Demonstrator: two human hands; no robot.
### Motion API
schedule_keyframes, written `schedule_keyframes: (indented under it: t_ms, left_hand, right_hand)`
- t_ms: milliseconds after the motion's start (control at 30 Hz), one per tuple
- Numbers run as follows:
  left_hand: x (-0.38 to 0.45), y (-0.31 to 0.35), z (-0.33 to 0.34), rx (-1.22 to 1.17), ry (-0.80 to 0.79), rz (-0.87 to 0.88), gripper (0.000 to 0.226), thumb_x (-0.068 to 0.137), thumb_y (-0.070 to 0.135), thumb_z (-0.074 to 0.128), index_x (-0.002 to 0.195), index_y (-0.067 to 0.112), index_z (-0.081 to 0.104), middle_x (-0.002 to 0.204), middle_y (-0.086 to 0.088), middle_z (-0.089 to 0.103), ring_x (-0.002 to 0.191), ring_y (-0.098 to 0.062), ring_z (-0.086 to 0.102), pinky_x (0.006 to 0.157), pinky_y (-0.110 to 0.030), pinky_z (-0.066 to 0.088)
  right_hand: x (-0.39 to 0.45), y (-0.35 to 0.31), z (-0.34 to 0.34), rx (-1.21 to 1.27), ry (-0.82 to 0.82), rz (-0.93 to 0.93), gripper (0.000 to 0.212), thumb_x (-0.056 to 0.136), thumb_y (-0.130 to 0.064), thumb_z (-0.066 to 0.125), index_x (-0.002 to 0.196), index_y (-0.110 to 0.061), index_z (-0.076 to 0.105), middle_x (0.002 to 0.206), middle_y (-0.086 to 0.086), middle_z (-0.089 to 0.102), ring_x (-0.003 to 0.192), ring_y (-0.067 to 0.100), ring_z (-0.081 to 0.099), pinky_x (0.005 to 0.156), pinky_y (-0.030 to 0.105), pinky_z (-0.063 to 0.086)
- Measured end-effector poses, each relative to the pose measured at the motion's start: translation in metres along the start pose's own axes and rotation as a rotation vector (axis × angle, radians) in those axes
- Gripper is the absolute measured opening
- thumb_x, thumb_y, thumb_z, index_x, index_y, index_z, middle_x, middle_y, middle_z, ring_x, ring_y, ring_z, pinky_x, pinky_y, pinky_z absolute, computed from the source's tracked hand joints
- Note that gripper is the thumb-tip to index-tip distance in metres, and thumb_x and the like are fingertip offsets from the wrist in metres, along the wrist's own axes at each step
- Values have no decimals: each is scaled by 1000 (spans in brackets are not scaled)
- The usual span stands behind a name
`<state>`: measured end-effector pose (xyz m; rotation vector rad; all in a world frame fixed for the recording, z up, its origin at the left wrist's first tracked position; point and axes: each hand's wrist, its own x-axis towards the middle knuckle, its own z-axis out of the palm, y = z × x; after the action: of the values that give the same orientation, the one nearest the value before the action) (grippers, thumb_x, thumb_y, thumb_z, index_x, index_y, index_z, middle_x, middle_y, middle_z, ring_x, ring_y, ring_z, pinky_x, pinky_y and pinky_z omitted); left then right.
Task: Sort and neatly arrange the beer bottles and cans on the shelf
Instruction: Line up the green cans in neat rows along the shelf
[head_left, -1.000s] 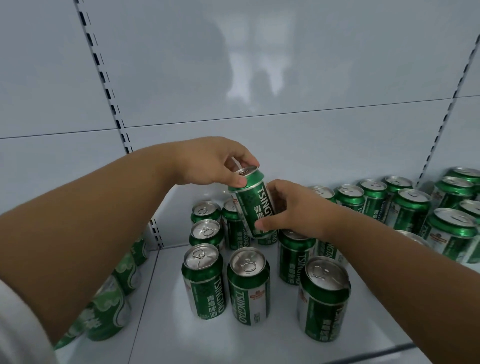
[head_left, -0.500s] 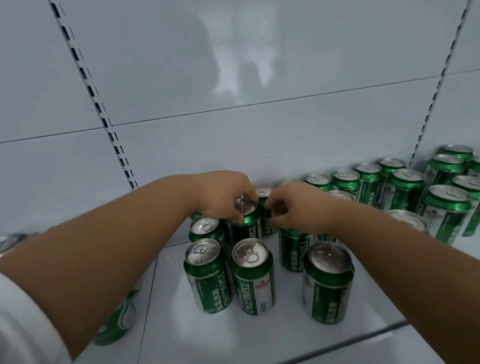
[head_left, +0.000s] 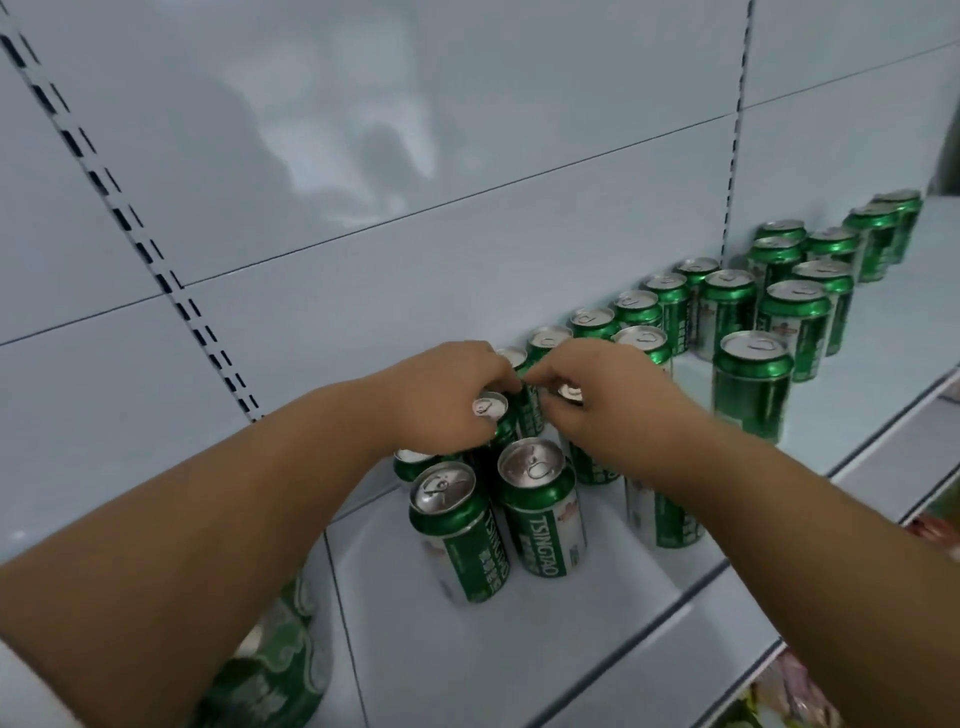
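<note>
Green beer cans crowd a pale shelf (some hidden by forearms); left hand and right hand each grasp a can top.

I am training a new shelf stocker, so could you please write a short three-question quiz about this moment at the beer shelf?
1. True or false: the can under the left hand stands upright on the shelf.
2. Multiple choice: the word readable on the front can is A) TSINGTAO, B) HEINEKEN, C) CORONA.
3. Fill in: the row of cans along the back wall runs away to the person's ____ side.

Key
1. True; its silver top faces up, with the fingers curled at its rim.
2. A.
3. Right; the right hand is at a can near where that row begins.
</note>
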<state>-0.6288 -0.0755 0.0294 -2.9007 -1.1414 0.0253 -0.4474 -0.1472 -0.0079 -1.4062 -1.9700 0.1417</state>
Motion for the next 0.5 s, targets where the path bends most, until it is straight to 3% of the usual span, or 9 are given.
schedule_keyframes:
  t_ms: [133, 200, 333, 433, 500]
  left_hand:
    - [-21, 13, -3, -100, -82, 110, 49, 85, 38, 70, 131, 26, 57, 118, 10, 55, 107, -7, 51, 92, -26, 42]
    - [-24, 17, -1, -71, -101, 159, 54, 83, 44, 73, 131, 26, 56, 118, 10, 57, 106, -8, 53, 90, -26, 45]
    - [-19, 22, 7, -35, -79, 175, 55, 77, 52, 75, 125, 33, 56, 106, 17, 54, 95, -3, 53, 72, -11, 38]
    - [-12, 24, 10, -38, -102, 193, 53, 78, 52, 75, 125, 39, 55, 111, 17, 54, 97, -3, 52, 80, -21, 41]
    - [-8, 24, 8, -58, -125, 190, 47, 79, 50, 74, 121, 40, 57, 106, 18, 55, 91, 2, 54, 76, -21, 41]
  right_hand:
    - [-37, -11, 14, 110, 157, 123, 22, 89, -12, 60, 96, -30, 71, 85, -15, 62, 76, -1, 56, 62, 15, 47]
    - [-54, -12, 24, 161, 245, 179, 25, 91, -10, 60, 106, -26, 72, 92, -13, 65, 81, -3, 57, 70, 12, 46]
    - [-77, -15, 44, 155, 353, 216, 28, 94, -11, 55, 115, -24, 69, 105, -9, 66, 96, 6, 57, 81, 20, 44]
    - [-92, -13, 61, 215, 400, 276, 26, 94, -16, 57, 115, -26, 66, 98, -19, 61, 88, -7, 53, 75, 4, 37]
    - [-101, -10, 76, 295, 420, 350, 26, 94, -21, 59, 118, -29, 62, 96, -29, 54, 88, -15, 51, 74, 1, 34]
